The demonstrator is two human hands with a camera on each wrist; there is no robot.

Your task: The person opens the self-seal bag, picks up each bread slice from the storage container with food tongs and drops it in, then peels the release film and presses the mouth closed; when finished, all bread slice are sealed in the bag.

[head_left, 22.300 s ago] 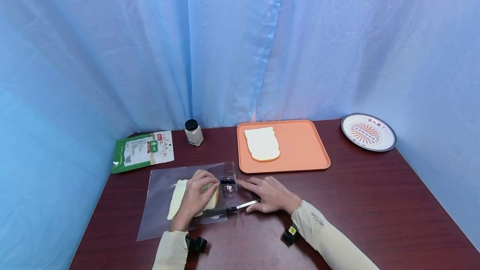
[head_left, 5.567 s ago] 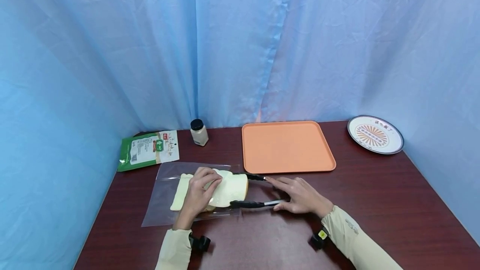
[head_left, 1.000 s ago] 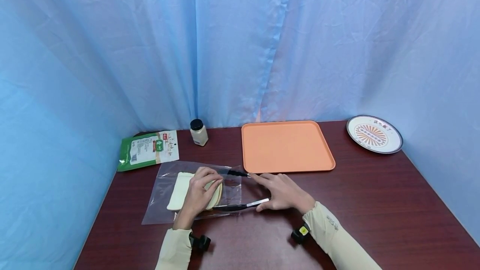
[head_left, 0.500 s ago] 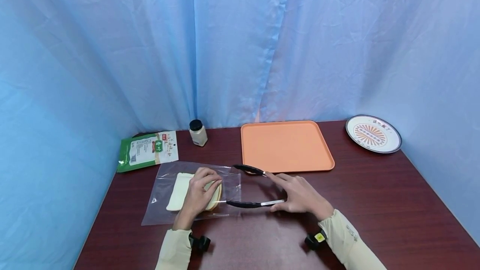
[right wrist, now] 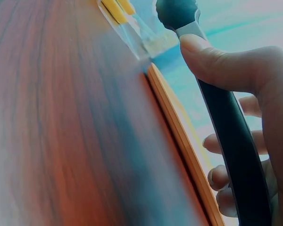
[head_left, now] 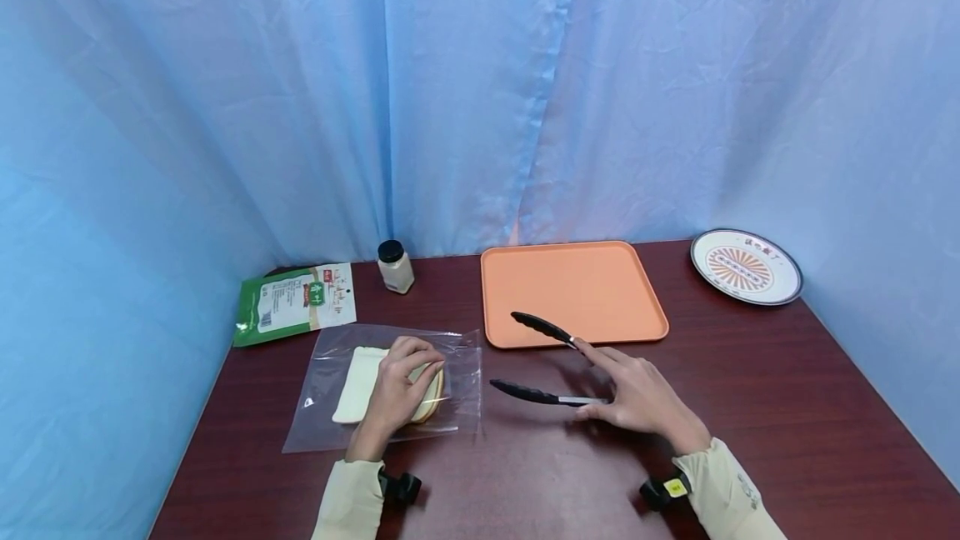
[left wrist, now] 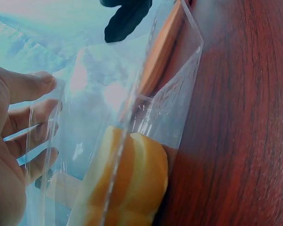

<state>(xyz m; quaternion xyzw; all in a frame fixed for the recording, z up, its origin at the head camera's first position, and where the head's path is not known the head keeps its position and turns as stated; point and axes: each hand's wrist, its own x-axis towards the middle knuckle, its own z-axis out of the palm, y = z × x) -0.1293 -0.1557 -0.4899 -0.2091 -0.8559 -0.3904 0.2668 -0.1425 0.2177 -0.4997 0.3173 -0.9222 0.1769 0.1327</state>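
Observation:
My left hand point(head_left: 401, 382) pinches the upper film of a clear plastic bag point(head_left: 465, 394) and lifts it at its open right end. Inside lie bread slices point(head_left: 356, 386); in the left wrist view two crust edges point(left wrist: 148, 174) show side by side within the bag, low against the table. Tongs point(head_left: 528, 394) with black tips and metal arms are in my right hand point(head_left: 645, 397), thumb on one arm and fingers on the other. Their tips stand spread, with nothing between them, to the right of the bag's mouth. In the right wrist view one black arm point(right wrist: 233, 146) runs along the thumb.
An orange tray point(head_left: 577, 298) lies behind the tongs, near the curtain. A patterned plate point(head_left: 746, 267) leans at the back right. A black-capped jar point(head_left: 395, 269) and a green-and-white packet point(head_left: 296, 304) sit at the back left. Blue curtains enclose the dark red table.
The right hand has drawn the tongs out of the bag, rightwards, their tips spread. The bread stays inside. The left hand keeps its hold. Earlier, a slice lay on the tray, then between the tongs.

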